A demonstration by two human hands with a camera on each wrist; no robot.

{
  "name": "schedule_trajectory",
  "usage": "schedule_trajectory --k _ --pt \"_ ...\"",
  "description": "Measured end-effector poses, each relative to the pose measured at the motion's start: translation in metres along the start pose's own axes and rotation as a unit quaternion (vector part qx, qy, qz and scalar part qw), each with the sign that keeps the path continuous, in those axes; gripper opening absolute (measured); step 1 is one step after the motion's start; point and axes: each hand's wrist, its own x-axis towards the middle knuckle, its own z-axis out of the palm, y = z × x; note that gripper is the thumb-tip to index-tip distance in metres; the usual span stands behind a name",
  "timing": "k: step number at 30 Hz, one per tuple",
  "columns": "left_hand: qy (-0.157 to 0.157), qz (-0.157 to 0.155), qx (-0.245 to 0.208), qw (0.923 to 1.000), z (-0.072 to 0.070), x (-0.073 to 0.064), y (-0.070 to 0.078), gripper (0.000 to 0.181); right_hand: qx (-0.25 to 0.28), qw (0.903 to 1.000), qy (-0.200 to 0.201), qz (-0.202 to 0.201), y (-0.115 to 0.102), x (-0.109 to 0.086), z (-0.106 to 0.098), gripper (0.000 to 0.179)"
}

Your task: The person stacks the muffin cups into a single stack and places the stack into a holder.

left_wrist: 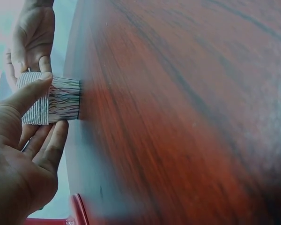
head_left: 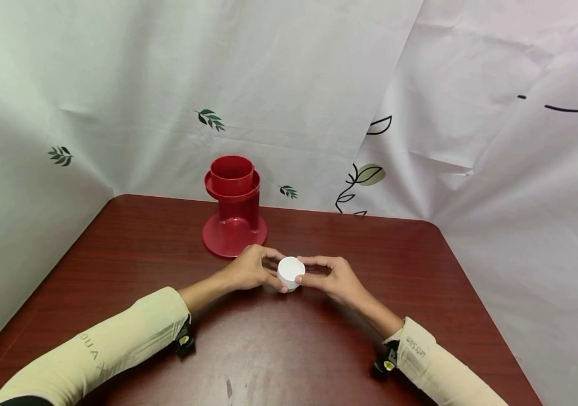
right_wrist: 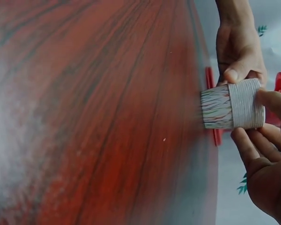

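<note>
Near the middle of the table, a stack of small white paper cups with rims piled close together stands upright between both hands. Wavy coloured lines mark the lower cup's side in the left wrist view, and its base meets the tabletop. My left hand holds the stack from the left, thumb on the near side. From the right, my right hand holds it, with thumb and fingers around the rims. In the right wrist view, the stacked rims show between the two hands.
A red plastic stand, with a round base and cylindrical cups on top, stands behind the left hand. The dark red wooden table reaches back to a white curtain printed with leaves. More white curtain hangs at both sides.
</note>
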Motion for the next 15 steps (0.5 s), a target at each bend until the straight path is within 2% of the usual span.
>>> schedule_trajectory --k 9,15 --pt "-0.009 0.008 -0.016 0.9998 -0.002 -0.002 -0.003 0.063 0.046 0.9984 -0.028 -0.016 0.008 0.003 -0.001 0.058" --pt "0.001 0.014 -0.035 0.9993 -0.005 -0.007 -0.003 0.061 0.033 0.9991 -0.022 -0.014 0.012 0.005 0.000 0.058"
